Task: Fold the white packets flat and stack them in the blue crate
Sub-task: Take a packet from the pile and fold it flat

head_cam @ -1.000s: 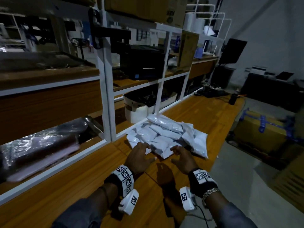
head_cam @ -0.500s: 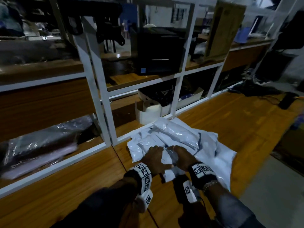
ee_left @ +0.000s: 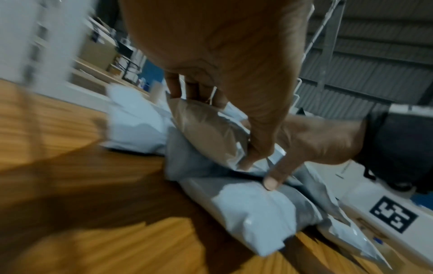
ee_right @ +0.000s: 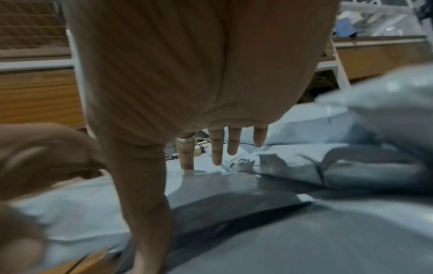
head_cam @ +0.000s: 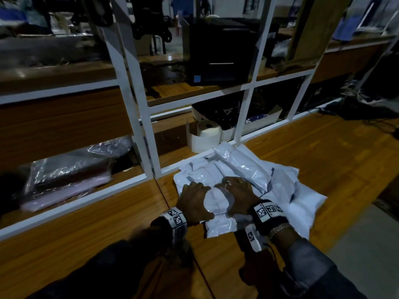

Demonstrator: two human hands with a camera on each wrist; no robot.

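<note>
Both hands had come forward off the bare wooden bench point(head_cam: 323, 147) and landed on the heap of white packets point(head_cam: 248, 169)! A moment earlier they hovered short of the heap's near edge; by this point they sat right on the nearest packet point(head_cam: 218, 203), at the heap's front.

The left hand point(head_cam: 194, 201) clamped that packet's left side, fingers curled over the top and thumb tucked at its edge; the left wrist view showed the pinch clearly point(ee_left: 234, 92). The right hand point(head_cam: 239, 195) lay on the packet's right side with its fingers point(ee_right: 216, 146) spread and fairly straight, pressing down rather than gripping, thumb dropped along the near edge.

That looked like reaching done and the first fold starting: one packet pinned, ready to be creased flat. The rest of the heap lay loose behind it, running back to the white shelf frame point(head_cam: 138, 117), so nearly all the work remained. No blue crate showed in any view. The glossy plastic would likely slide under a flat palm, so the left-hand pinch mattered.
</note>
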